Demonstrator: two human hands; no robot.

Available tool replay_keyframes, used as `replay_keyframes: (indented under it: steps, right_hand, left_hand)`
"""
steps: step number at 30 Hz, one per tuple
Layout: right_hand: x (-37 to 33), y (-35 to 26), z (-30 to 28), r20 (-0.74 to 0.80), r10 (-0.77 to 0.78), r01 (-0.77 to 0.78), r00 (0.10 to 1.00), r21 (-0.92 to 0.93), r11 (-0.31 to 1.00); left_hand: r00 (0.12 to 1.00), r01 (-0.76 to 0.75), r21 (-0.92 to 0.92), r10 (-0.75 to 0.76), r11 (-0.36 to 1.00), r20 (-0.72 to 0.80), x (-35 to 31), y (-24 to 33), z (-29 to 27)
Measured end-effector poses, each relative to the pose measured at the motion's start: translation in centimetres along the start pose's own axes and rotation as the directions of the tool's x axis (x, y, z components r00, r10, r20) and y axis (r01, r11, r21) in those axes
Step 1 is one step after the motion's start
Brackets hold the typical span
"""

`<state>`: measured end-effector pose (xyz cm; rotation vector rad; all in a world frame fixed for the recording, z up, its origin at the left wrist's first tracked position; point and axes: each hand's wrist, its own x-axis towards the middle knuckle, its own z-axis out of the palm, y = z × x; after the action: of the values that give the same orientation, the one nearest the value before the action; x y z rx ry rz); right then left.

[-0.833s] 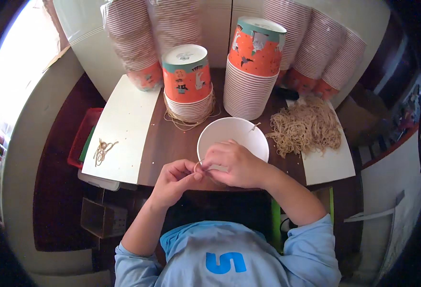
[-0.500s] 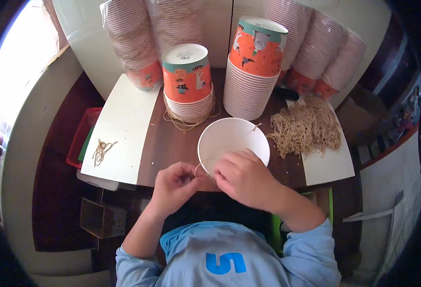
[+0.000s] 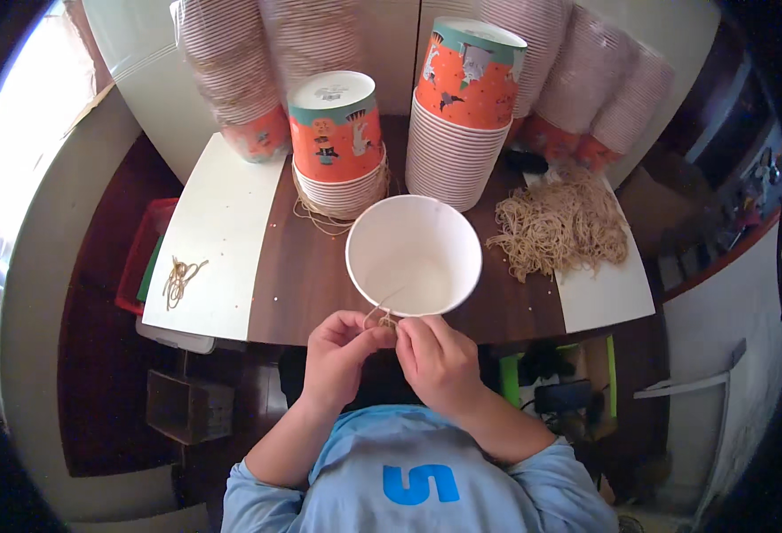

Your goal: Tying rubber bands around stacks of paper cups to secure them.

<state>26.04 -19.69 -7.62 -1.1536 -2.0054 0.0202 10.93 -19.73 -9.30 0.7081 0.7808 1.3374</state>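
Observation:
A thin tan string [image 3: 388, 318] is pinched between the fingertips of both hands, at the near rim of a white paper bucket [image 3: 413, 253]. My left hand [image 3: 345, 351] holds it from the left, where a small loop stands up. My right hand [image 3: 440, 355] grips it close beside the left fingertips. The bucket's open mouth faces me, and its inside shows only white walls and bottom. Whether the string is fixed to the bucket cannot be made out, since my fingers cover that spot.
Behind stand a short stack of orange and green buckets [image 3: 336, 142] with string around its base and a taller stack [image 3: 462, 115]. A tangled heap of string [image 3: 561, 226] lies right, a small string bundle [image 3: 179, 280] left. Wrapped bucket stacks [image 3: 222, 67] line the back.
My right hand has drawn down and toward me, meeting the left fingertips. The string end that lay over the bucket's inner right wall is gone from there.

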Motion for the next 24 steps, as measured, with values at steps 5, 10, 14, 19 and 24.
replay_keyframes:
  steps: [5, 10, 14, 19, 24]
  right_hand:
    - [-0.2, 1.5, 2.5, -0.009, 0.094, -0.09, 0.996, 0.203, 0.975]
    - [0.6, 1.9, 3.0, 0.4, 0.311, -0.506, 0.862, 0.663, 0.551]
    - [0.5, 1.8, 3.2, 0.59, 0.272, -0.639, 0.76, 0.755, 0.147]
    - [0.0, 1.6, 4.5, 0.686, 0.256, -0.662, 0.682, 0.727, -0.183]
    - [0.2, 1.7, 4.7, 0.844, 0.16, -0.695, 0.512, 0.516, -0.501]
  left_hand:
    - [0.994, 0.102, -0.293, -0.087, 0.951, 0.064, 0.3, -1.2, -0.5]
    - [0.999, 0.035, -0.263, -0.044, 0.964, -0.028, -0.3, -0.6, -0.7]
    - [0.993, -0.076, -0.112, 0.065, 0.991, -0.1, -0.6, -0.7, -1.2]
    - [0.97, -0.192, 0.096, 0.204, 0.977, -0.135, -1.2, -1.1, -1.5]
    - [0.919, -0.287, 0.279, 0.345, 0.916, -0.19, -1.6, -1.3, -1.6]
